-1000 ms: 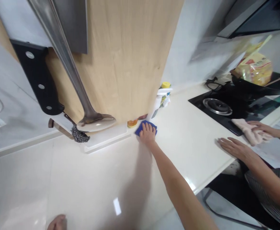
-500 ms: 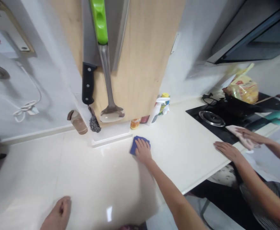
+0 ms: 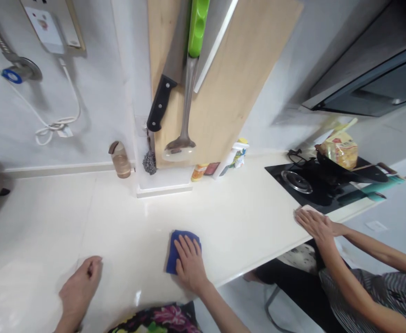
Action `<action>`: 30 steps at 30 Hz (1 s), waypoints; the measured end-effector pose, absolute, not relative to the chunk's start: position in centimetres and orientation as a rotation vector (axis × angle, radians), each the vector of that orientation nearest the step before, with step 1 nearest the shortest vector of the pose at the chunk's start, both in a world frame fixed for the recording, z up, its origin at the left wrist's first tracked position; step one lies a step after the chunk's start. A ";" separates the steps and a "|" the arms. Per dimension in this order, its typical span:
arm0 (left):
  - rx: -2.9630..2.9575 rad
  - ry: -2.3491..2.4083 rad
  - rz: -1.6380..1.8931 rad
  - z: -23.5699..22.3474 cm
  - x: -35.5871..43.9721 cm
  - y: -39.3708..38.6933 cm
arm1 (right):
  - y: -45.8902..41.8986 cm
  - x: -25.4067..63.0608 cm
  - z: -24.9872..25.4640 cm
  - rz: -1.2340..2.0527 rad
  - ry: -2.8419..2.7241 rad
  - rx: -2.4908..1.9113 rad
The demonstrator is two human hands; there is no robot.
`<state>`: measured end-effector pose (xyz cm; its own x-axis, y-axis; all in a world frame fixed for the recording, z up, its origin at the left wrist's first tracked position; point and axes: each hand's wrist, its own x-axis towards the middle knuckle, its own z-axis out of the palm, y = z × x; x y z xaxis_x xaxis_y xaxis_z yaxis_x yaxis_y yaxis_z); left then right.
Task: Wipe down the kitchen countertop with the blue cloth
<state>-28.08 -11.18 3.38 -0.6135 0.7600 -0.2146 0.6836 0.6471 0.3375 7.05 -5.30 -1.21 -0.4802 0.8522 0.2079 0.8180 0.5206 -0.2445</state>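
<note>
My right hand (image 3: 189, 263) lies over a folded blue cloth (image 3: 172, 252), pressing it onto the white countertop (image 3: 230, 222). The fingers stretch across the cloth's upper side and the thumb rests near its lower edge. At the left, my left hand (image 3: 81, 280) is curled into a loose fist resting on the counter, and nothing shows in it. Past the cloth, a white ledge (image 3: 164, 190) runs along the foot of the wall.
A co-worker's hands (image 3: 316, 224) press a pale cloth by the black cooktop (image 3: 296, 180). A knife (image 3: 161, 104) and a ladle (image 3: 189, 101) hang before a wooden board (image 3: 230, 92). A brownish bottle (image 3: 120, 161), a steel scrubber (image 3: 150, 162) and a spray bottle (image 3: 225, 164) are along the wall.
My right hand has drawn the blue cloth towards me and to the left over the counter. The co-worker's hands have come together on the pale cloth. My view has shifted.
</note>
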 end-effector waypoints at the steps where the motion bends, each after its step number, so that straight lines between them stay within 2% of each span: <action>1: 1.147 2.529 0.318 3.4 -28.1 -11.2 | -5.6 6.7 -1.1 0.171 -2.455 -1.402; 8: 1.083 2.531 0.266 3.9 -27.7 -11.0 | -3.2 6.6 -0.9 0.221 -2.410 -1.418; 25: 0.970 2.558 0.295 2.7 -28.4 -10.9 | 16.4 12.1 -2.8 -0.051 -2.114 -1.897; 30: 0.935 2.569 0.260 2.1 -28.7 -10.9 | 20.9 13.5 -2.8 -0.044 -2.035 -1.955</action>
